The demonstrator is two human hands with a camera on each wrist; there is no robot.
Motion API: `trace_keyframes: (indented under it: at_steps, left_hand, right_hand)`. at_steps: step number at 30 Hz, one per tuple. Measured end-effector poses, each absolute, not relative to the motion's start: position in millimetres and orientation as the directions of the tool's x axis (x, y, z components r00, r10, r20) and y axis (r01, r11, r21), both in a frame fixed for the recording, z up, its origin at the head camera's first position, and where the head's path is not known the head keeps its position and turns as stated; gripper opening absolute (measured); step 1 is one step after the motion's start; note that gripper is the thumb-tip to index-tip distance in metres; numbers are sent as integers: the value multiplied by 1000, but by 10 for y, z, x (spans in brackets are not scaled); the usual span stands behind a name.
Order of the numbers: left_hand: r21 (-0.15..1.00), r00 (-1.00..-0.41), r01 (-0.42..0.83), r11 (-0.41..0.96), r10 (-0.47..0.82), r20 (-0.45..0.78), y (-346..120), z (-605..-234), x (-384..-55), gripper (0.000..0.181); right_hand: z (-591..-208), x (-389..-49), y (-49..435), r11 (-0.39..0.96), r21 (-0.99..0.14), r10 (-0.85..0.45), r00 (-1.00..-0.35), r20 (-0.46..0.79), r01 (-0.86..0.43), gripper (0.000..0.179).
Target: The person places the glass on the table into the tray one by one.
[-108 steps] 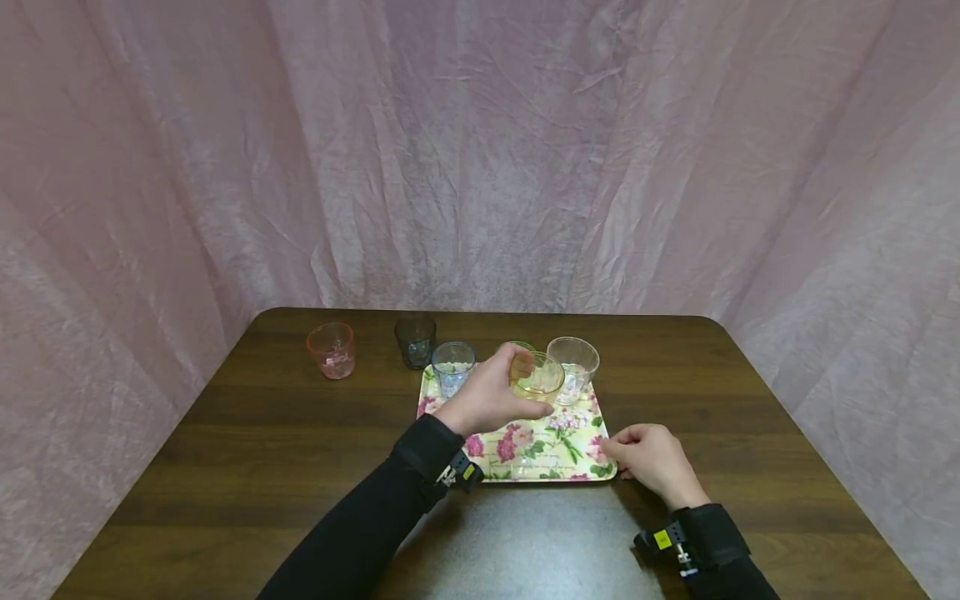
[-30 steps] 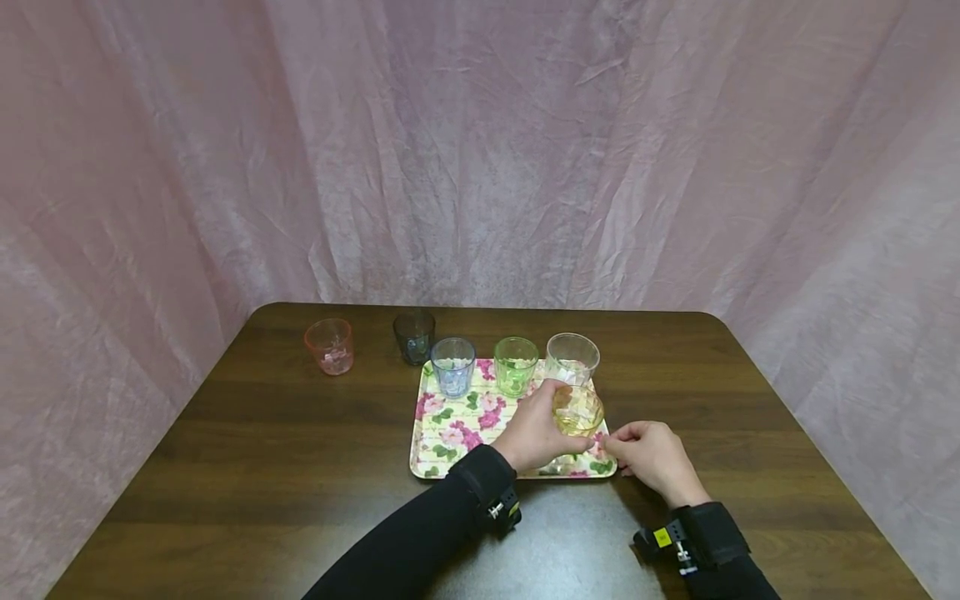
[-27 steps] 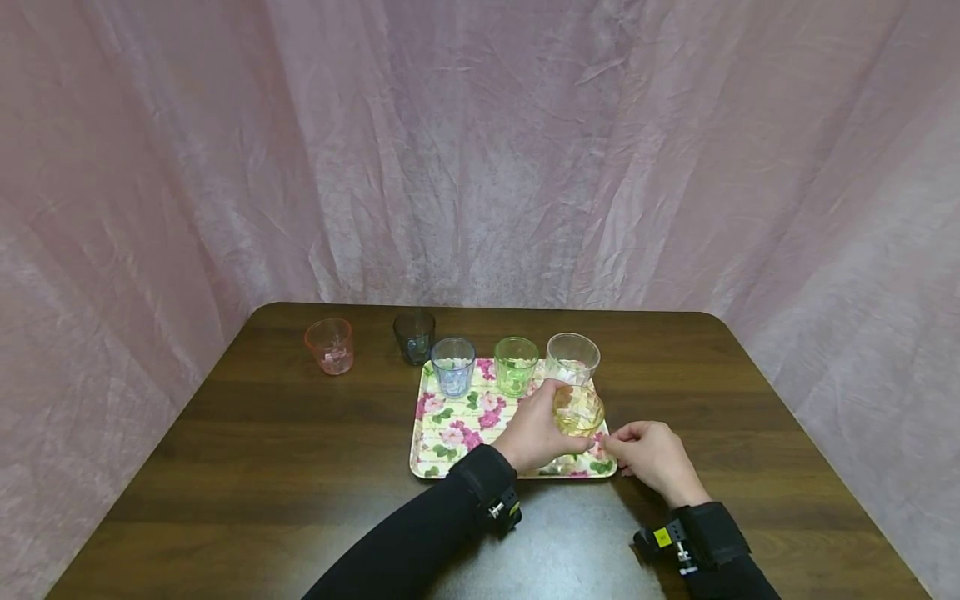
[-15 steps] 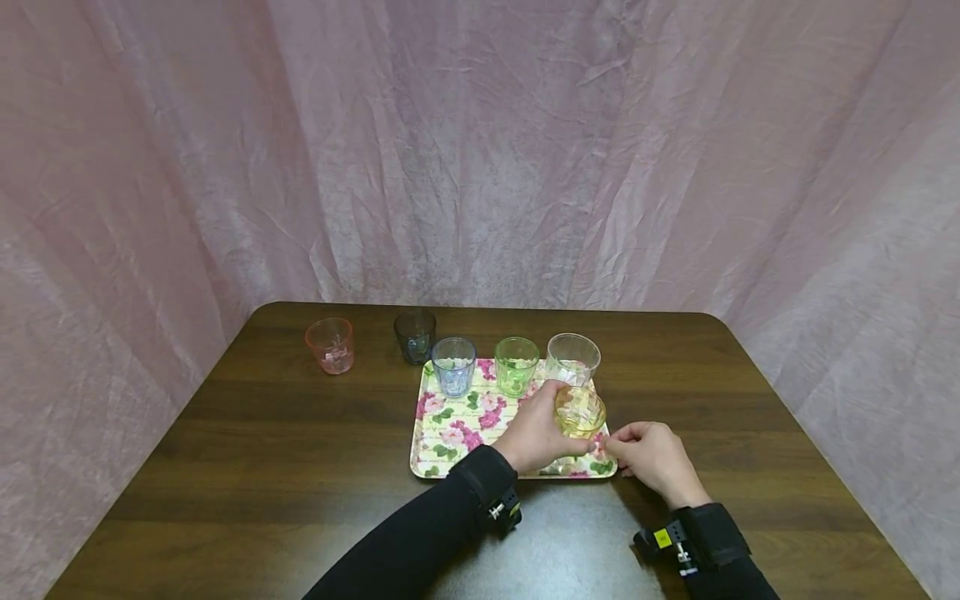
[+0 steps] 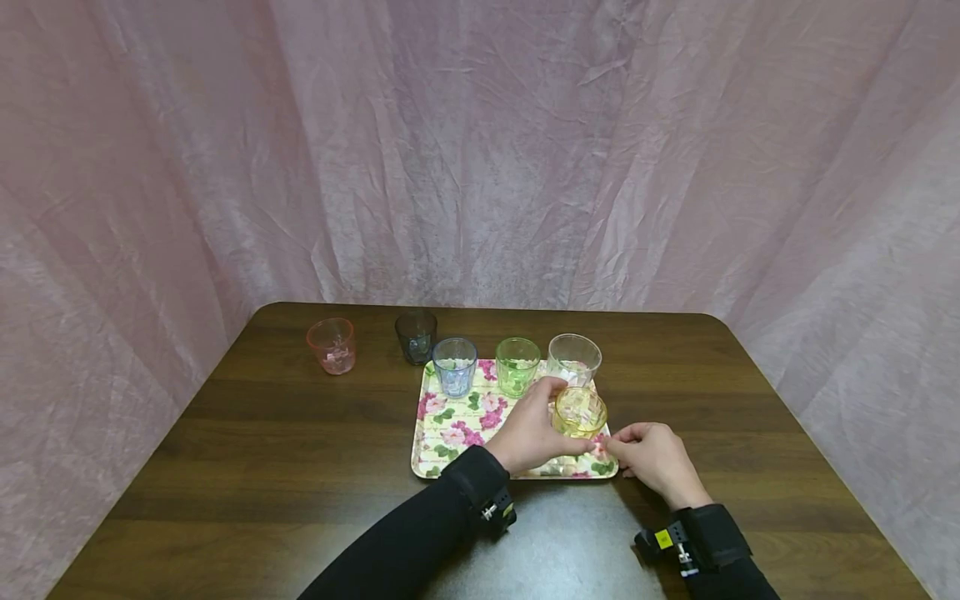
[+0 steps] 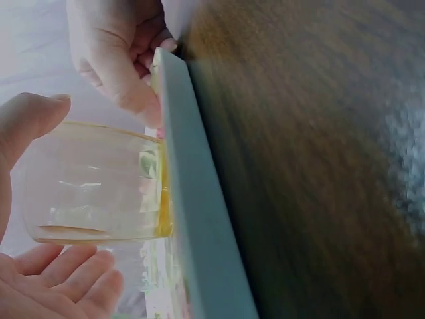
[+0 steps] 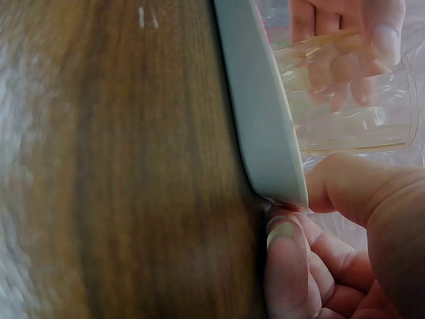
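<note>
A yellow-tinted glass [image 5: 579, 413] stands upright on the front right of the flowered tray [image 5: 450, 458]. My left hand [image 5: 532, 427] is spread around that glass. In the left wrist view, small gaps show between the glass [image 6: 99, 183] and both the thumb [image 6: 33, 119] and the fingers [image 6: 73, 276]. At the tray's near right corner, my right hand [image 5: 654, 458] pinches the edge. The right wrist view shows its thumb [image 7: 358, 186] above the tray rim [image 7: 265, 119] and curled fingers [image 7: 292, 259] below.
Along the tray's back edge stand a blue glass [image 5: 454, 367], a green glass [image 5: 517, 367] and a clear glass [image 5: 574, 358]. A dark grey glass [image 5: 416, 337] and a pink glass [image 5: 332, 346] stand on the wooden table [image 5: 300, 467], off the tray to the left.
My left hand has brought the yellow glass from the tray's back middle to its front right and let go of it, fingers loosening. My right hand has stayed at the tray's corner.
</note>
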State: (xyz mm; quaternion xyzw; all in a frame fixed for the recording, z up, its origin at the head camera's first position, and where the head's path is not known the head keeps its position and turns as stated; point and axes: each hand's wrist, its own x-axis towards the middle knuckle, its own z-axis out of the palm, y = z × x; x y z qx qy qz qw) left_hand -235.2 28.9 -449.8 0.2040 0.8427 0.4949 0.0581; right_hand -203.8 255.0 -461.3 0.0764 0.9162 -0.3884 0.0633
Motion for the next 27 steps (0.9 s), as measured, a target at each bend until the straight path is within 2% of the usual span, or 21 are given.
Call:
trace_keyframes:
  at_steps: [8,27]
  left_hand:
    - [883,-919,251,397,385,88,176,-4422,-2320,97]
    - [908,-915,274,316,377,145,-69,-4190,-2251,93]
  right_hand:
    - [-4613,-2039,2545,681,-702,102,-977,-189,207,28]
    - [-4615,-2044,2553,671,-710,100,-975,-197,212,26]
